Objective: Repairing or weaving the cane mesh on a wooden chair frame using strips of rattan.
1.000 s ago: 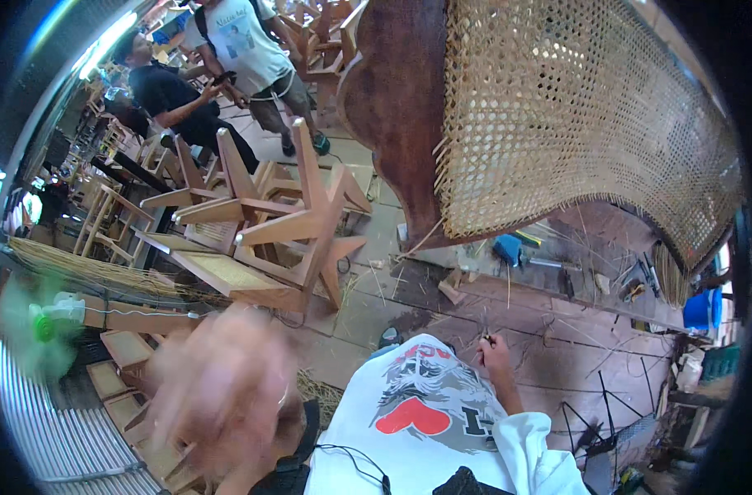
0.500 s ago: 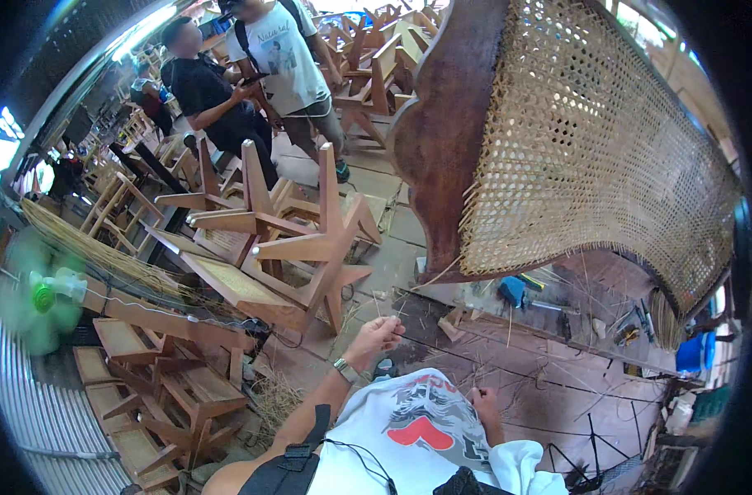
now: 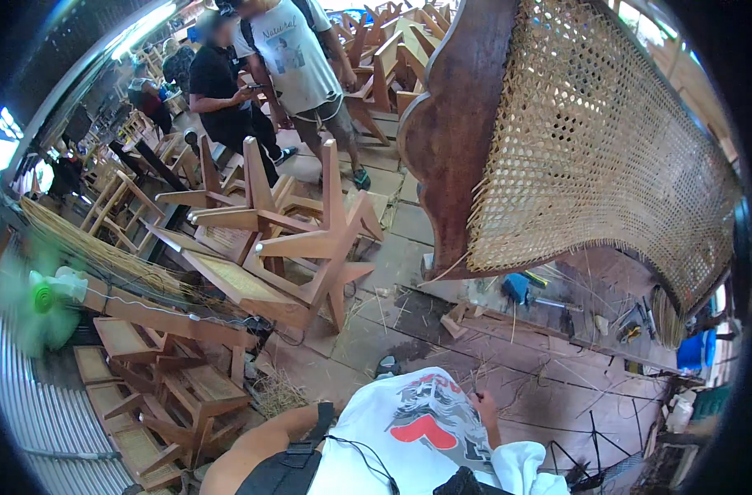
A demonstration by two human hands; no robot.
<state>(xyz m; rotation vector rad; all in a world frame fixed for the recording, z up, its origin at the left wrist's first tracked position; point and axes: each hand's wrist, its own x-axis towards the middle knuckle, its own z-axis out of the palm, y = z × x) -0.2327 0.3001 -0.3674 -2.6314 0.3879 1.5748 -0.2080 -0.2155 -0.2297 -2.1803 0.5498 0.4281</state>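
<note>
My right hand (image 3: pixel 484 406) hangs low beside the hem of my white shirt (image 3: pixel 434 421). Its fingers look curled, and a small dark bit shows at the tips, too small to name. Only the upper part of my left arm (image 3: pixel 269 441) shows, bent back against my body, with that hand out of sight. In front of me to the right rises a large curved panel of woven cane (image 3: pixel 591 140), set in a dark wooden frame with a scalloped edge (image 3: pixel 450 140). A loose cane strand pokes out at its lower corner.
Stacked wooden chair frames (image 3: pixel 310 239) stand left of centre, with more seats (image 3: pixel 178 388) below. A green fan (image 3: pixel 50 289) spins at the left. Two people (image 3: pixel 285 66) stand beyond the frames. Tools and a blue object (image 3: pixel 516 288) lie beneath the panel; cane scraps (image 3: pixel 281 392) litter the floor.
My left hand, earlier raised in front of me with fingers pinched, has drawn back out of view. The right hand stays by the shirt. The two people have shifted slightly.
</note>
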